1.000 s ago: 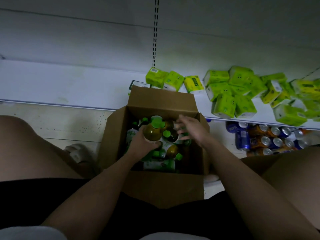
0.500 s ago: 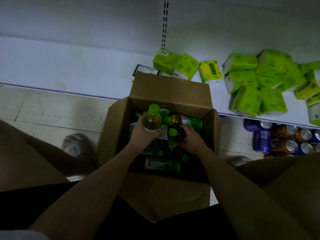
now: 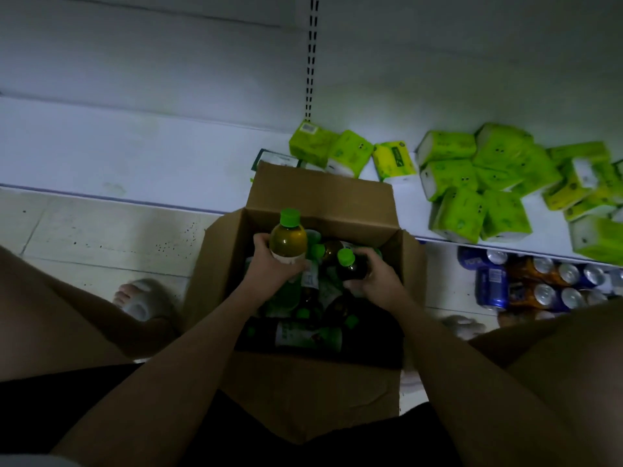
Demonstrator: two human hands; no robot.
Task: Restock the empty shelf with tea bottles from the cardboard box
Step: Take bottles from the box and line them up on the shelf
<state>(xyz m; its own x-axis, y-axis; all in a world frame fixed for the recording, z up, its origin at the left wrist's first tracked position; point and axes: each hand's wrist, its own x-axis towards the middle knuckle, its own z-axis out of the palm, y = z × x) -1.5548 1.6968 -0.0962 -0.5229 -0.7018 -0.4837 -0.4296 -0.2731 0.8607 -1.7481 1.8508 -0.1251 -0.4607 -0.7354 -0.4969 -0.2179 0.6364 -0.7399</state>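
Note:
An open cardboard box [image 3: 323,193] stands on the floor between my knees, holding several green-capped tea bottles [image 3: 305,337]. My left hand [image 3: 273,261] grips an amber tea bottle [image 3: 288,239] upright, raised above the box's contents. My right hand [image 3: 377,278] is closed around a second, darker bottle [image 3: 350,266] still among the others. The white bottom shelf [image 3: 135,160] stretches bare to the left behind the box.
Green and yellow tissue packs [image 3: 472,183] lie piled on the shelf's right part. Blue and orange drink cans [image 3: 526,284] lie under the shelf at right. My sandalled feet [image 3: 141,298] flank the box on the tiled floor.
My left hand has lifted its bottle higher out of the box. My right hand reached down, closed on a second bottle and is raising it.

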